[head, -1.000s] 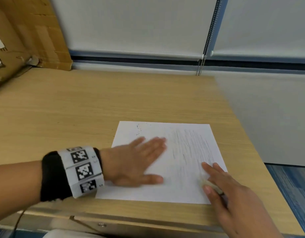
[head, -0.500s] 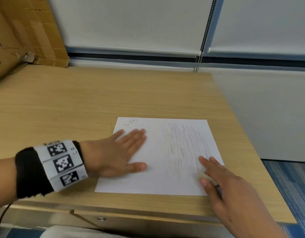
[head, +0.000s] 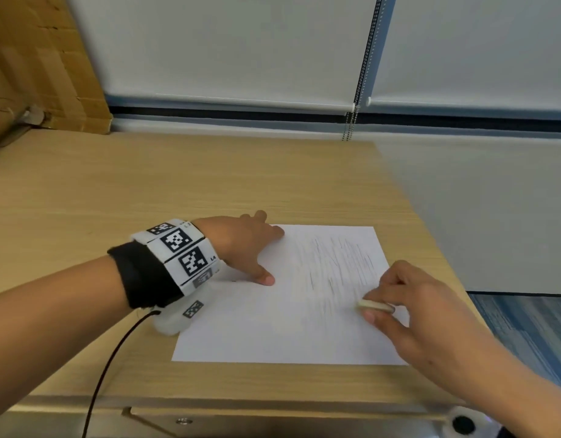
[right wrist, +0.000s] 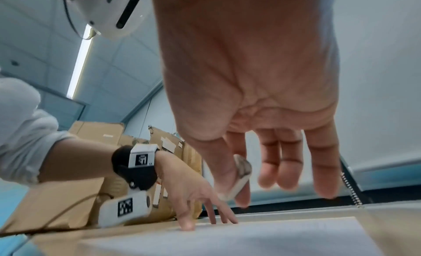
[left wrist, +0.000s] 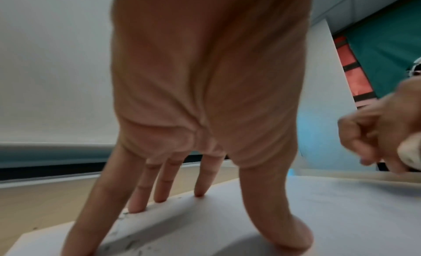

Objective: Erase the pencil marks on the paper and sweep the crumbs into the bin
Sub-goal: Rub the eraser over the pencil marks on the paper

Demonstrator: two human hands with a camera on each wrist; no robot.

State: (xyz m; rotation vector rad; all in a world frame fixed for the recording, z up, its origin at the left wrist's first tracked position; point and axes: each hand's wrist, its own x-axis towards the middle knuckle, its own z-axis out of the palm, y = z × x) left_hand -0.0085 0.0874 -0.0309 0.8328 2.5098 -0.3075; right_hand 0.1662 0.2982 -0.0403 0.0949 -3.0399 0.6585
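Observation:
A white sheet of paper lies on the wooden desk, with grey pencil strokes across its right half. My left hand presses the sheet's upper left corner with straight, spread fingertips; dark crumbs lie beside them. My right hand hovers over the sheet's right edge and pinches a small cream eraser between thumb and forefinger. The right wrist view shows the eraser held a little above the paper. No bin is in view.
Cardboard boxes stand at the desk's back left. A roller blind with a bead chain hangs behind the desk. The desk's right edge drops to a grey panel and blue carpet.
My left hand slid from the middle of the sheet up to its top left corner, fingers raised onto their tips. My right hand lifted the eraser and moved slightly inward over the strokes.

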